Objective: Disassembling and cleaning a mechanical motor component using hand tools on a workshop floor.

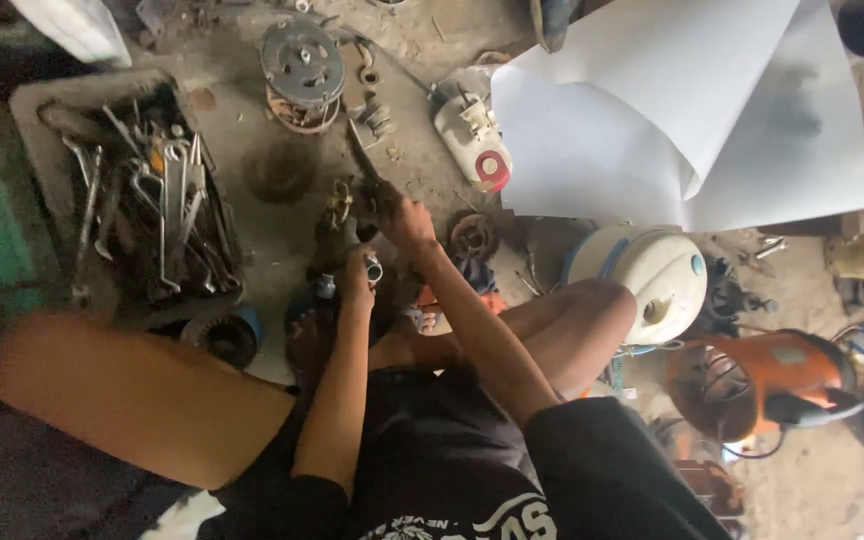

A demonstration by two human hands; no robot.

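Observation:
My left hand [357,272] is closed around a small metal part [373,267] with a round socket end, held over a dark greasy assembly [337,225] on the floor. My right hand [402,215] grips the handle of a screwdriver [362,150], whose blade points up and away from me. Both hands are close together above the assembly between my knees. What the tool tip touches is hidden in dark blur.
A tray of wrenches [152,200] lies at left. A round motor core [302,70] sits ahead, a white and red part [474,140] beside white sheets [672,110]. A white housing [652,275] and an orange power tool [762,385] lie at right.

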